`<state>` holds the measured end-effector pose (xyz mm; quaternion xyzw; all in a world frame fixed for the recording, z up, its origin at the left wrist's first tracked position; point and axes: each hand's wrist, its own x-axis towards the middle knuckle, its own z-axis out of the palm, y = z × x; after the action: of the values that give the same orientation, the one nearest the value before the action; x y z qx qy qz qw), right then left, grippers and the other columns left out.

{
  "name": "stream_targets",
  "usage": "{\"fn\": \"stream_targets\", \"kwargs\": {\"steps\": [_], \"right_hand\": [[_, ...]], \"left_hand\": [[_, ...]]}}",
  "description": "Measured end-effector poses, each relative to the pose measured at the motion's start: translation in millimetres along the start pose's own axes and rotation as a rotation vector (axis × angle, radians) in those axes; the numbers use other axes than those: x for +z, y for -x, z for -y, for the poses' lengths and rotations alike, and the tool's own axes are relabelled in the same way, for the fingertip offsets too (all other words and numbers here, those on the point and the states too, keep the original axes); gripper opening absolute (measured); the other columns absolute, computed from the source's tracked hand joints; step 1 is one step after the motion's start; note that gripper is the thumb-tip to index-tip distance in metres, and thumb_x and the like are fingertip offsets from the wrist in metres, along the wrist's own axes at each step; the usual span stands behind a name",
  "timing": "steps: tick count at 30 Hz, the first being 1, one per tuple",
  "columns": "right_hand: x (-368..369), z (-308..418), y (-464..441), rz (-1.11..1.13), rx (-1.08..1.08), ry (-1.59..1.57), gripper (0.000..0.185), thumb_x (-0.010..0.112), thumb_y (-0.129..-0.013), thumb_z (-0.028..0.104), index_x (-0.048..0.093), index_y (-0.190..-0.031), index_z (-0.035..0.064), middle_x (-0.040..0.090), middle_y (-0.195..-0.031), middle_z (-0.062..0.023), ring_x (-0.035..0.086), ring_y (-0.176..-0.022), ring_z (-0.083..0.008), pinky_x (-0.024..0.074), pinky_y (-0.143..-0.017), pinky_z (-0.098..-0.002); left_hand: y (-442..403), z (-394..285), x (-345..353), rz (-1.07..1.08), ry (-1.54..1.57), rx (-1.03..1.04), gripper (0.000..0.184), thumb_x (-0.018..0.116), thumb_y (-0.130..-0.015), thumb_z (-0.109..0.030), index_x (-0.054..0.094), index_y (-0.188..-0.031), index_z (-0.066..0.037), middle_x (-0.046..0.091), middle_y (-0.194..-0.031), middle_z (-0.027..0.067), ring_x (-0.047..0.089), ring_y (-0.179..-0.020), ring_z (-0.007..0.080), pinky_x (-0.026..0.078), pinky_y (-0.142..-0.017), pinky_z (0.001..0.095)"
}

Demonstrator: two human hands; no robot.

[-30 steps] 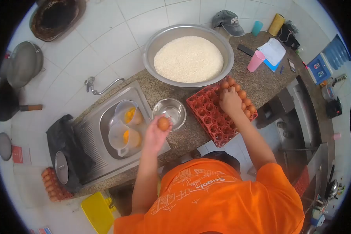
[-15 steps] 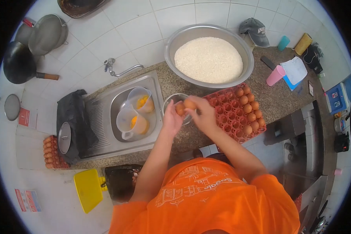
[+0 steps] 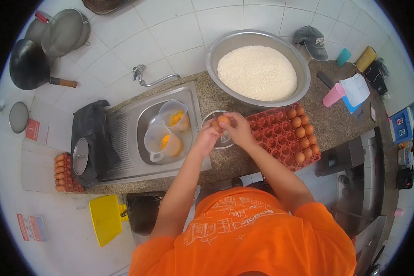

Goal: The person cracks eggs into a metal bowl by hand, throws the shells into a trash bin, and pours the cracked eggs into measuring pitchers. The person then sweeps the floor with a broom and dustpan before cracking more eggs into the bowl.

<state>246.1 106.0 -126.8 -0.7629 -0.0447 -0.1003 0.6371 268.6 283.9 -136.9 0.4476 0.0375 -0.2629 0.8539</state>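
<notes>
Two brown eggs are held close together above a round metal bowl (image 3: 226, 144) on the counter. My left hand (image 3: 207, 139) is closed around one egg (image 3: 215, 125), palm turned up. From the right, my right hand (image 3: 241, 132) grips the other egg (image 3: 223, 119) with its fingertips against the first. Whether either shell is cracked cannot be made out. My hands hide much of the bowl and its contents. Right beside it lies a red egg tray (image 3: 274, 134), with several brown eggs (image 3: 304, 143) along its right side and vacant cups on the left.
Two clear plastic jugs (image 3: 152, 139) with yellow yolks stand in the steel sink (image 3: 124, 133) at left. A large metal basin (image 3: 211, 69) of white grains sits behind the tray. Farther right are a pink cup (image 3: 333, 95) and papers (image 3: 355, 89). More eggs (image 3: 60, 171) are stacked far left.
The view has shifted, so the counter and its things appear farther right. Both hands still hold their eggs together over the bowl, slightly farther left relative to it.
</notes>
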Motion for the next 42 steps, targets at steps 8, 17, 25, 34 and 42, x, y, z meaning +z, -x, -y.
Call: {"fn": "stream_targets", "kwargs": {"steps": [8,17,25,34,42], "right_hand": [[-18,-14,-23,0.270,0.150,-0.002,0.046,0.081,-0.087,0.019,0.068,-0.130,0.0070,0.072,-0.110,-0.0133,0.071,-0.097,-0.0205,0.0571,-0.078,-0.0348],[-23,-7,-33,0.277,0.021,0.189,0.031,0.077,-0.088,0.017,0.076,-0.119,0.0101,0.077,-0.097,-0.0118,0.073,-0.084,-0.0205,0.0561,-0.075,-0.0371],[28,-13,-44,0.663,-0.098,1.222,0.024,0.061,-0.094,0.016,0.081,-0.107,0.0163,0.079,-0.103,-0.0149,0.078,-0.098,-0.0325,0.0618,-0.085,-0.0463],[47,-21,-52,0.714,-0.002,1.211,0.026,0.060,-0.098,0.023,0.081,-0.113,0.0175,0.078,-0.111,-0.0162,0.077,-0.104,-0.0349,0.0615,-0.088,-0.0494],[57,-19,-70,0.830,0.100,1.199,0.040,0.063,-0.101,0.040,0.078,-0.117,0.0066,0.073,-0.123,-0.0247,0.071,-0.116,-0.0409,0.0568,-0.098,-0.0531]], "left_hand": [[-9,-16,-2,0.037,-0.701,0.080,0.068,0.061,-0.099,-0.002,0.029,-0.158,-0.004,0.062,-0.123,0.0121,0.064,-0.098,0.0160,0.053,-0.080,0.0293],[-25,-26,-14,0.044,-0.627,0.029,0.060,0.057,-0.101,-0.007,0.032,-0.155,-0.006,0.065,-0.111,0.0116,0.063,-0.085,0.0164,0.053,-0.072,0.0309],[-2,-32,-15,-0.177,-0.322,0.104,0.057,0.050,-0.098,-0.003,0.034,-0.153,-0.009,0.063,-0.120,0.0166,0.061,-0.086,0.0198,0.050,-0.072,0.0324],[40,-47,-18,-0.226,-0.197,0.158,0.062,0.049,-0.096,-0.002,0.031,-0.155,-0.009,0.063,-0.124,0.0196,0.061,-0.087,0.0209,0.050,-0.074,0.0333],[142,-50,-38,-0.350,0.000,0.281,0.064,0.052,-0.093,-0.001,0.035,-0.154,-0.010,0.063,-0.124,0.0179,0.062,-0.090,0.0211,0.050,-0.078,0.0333]]}}
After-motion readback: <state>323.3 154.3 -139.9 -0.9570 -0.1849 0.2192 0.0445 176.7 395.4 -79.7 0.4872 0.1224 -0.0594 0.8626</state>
